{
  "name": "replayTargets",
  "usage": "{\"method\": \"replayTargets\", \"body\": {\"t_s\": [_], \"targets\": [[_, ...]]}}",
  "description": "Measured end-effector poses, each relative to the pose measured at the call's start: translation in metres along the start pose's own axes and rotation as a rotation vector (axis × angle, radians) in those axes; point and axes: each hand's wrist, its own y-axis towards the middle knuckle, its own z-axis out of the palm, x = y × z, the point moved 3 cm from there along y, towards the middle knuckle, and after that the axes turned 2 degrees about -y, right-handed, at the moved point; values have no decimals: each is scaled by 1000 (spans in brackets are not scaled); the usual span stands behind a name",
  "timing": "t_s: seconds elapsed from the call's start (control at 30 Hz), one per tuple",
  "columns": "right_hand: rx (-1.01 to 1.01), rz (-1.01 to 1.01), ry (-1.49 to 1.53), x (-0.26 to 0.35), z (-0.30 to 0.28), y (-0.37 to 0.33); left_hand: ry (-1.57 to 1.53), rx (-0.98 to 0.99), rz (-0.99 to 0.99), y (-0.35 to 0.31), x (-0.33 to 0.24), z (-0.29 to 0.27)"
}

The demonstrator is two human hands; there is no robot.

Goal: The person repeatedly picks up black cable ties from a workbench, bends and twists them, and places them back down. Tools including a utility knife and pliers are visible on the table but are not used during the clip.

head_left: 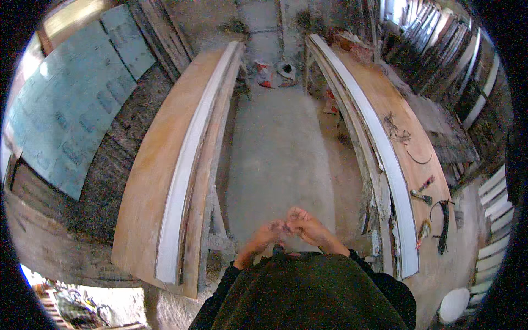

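Observation:
My left hand and my right hand meet in front of my body, over the floor between two long benches. The fingers of both are curled and pressed together, with the fingertips touching or nearly so. Whatever they pinch, if anything, is too small and blurred to name. On the left bench a white strip runs lengthwise beside a wide wooden board. A matching white strip lies along the right bench, on the inner side of another wooden board. Neither hand touches the benches.
On the right board lie a brush, dark strands and a black strap-like bundle. Sacks stand on the floor at the far end. A blue-green panel leans at left. Long slats are stacked far right; a white round lid is near right.

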Motion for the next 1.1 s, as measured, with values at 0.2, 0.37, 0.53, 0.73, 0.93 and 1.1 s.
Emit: {"method": "replayTargets", "body": {"t_s": [0.2, 0.37, 0.53, 0.73, 0.93, 1.1], "targets": [[167, 23, 361, 28, 8, 20, -211, 349, -92, 23, -48, -13], [-9, -15, 458, 48, -21, 46, -344, 280, -142, 74, -76, -15], [133, -65, 588, 82, -64, 78, -262, 381, -158, 136, -90, -24], [-157, -223, 271, 167, -125, 123, -270, 141, 2, 242, -119, -16], [-222, -254, 343, 244, -191, 143, 116, 125, 313, 355, -151, 7], [-146, -380, 524, 277, -253, 145, 499, 78, 3, 420, -165, 37]]}}
